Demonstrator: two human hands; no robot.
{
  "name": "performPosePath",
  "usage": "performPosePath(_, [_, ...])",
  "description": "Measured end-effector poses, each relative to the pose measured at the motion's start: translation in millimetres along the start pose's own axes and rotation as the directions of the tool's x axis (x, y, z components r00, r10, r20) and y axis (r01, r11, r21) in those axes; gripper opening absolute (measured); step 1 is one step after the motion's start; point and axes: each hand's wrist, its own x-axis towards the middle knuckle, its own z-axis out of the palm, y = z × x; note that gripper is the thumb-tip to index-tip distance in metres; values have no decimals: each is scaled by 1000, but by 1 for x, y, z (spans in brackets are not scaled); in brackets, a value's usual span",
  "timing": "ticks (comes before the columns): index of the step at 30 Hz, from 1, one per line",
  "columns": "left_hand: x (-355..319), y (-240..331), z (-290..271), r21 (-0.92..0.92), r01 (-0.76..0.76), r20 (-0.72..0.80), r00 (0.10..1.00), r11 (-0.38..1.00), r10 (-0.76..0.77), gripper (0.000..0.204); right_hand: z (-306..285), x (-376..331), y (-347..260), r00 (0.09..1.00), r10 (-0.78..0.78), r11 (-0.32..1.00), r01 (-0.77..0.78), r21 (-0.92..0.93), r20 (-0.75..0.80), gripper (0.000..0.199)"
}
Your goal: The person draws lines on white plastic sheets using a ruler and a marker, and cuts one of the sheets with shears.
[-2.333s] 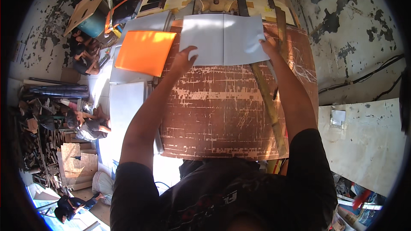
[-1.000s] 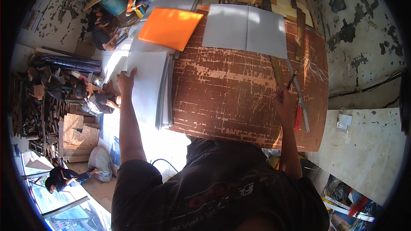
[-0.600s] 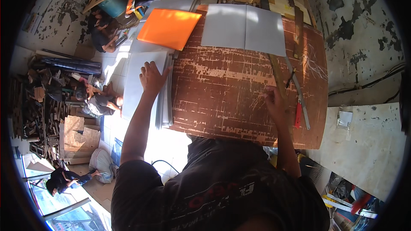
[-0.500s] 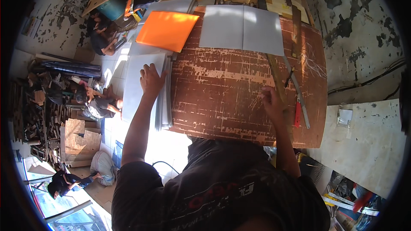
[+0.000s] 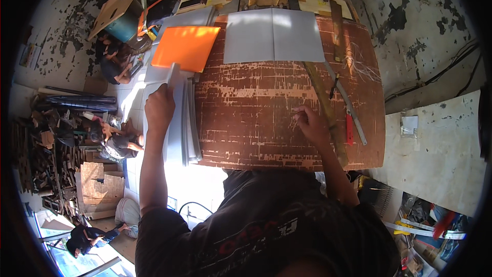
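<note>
- Far left, down on the floor: I count two people sitting among scrap wood, not part of this.
- Left hand (image 5: 160, 109) sits on the stack of grey sheets (image 5: 180, 123) beside the table's left edge. It's lifting one sheet by its top end; fingers look closed around that edge, though I can't tell the exact grip from up here.
- The stack shows a few edges at least; too thin to count properly.
- One orange sheet (image 5: 187, 47) lies just past the stack, overlapping the table corner.
- Two grey sheets (image 5: 273, 35) already lie side by side, touching, at the far edge of the brown table (image 5: 246, 123). So my guess is two are placed, one is coming off the pile, the rest wait.
- Right hand (image 5: 310, 122) rests on the table near the front, fingers curled in loosely, holding nothing that I can see.
- Just right of it: one long wooden strip (image 5: 322, 103), one metal ruler (image 5: 348, 106), one red-handled cutter (image 5: 349, 128).
</note>
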Motion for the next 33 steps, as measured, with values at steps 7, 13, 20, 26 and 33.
performPosePath(7, [-11,96,-63,-859,-147,31,941,491,336,20,0,18,-19,994,-43,983,24,184,96,56])
performPosePath(13, [-23,132,11,-988,-21,39,926,154,376,28,-39,8,-77,930,-356,680,189,709,94,69])
performPosePath(20, [-34,157,70,-997,73,52,912,-37,407,29,-38,-18,-44,976,-41,869,139,474,-212,33])
performPosePath(26, [-46,163,120,-967,254,214,830,-7,515,31,-35,-24,-18,982,-12,907,89,412,-187,37])
performPosePath(33, [-64,144,203,-961,244,277,822,132,498,24,-32,-14,5,959,96,990,-63,129,-267,33])
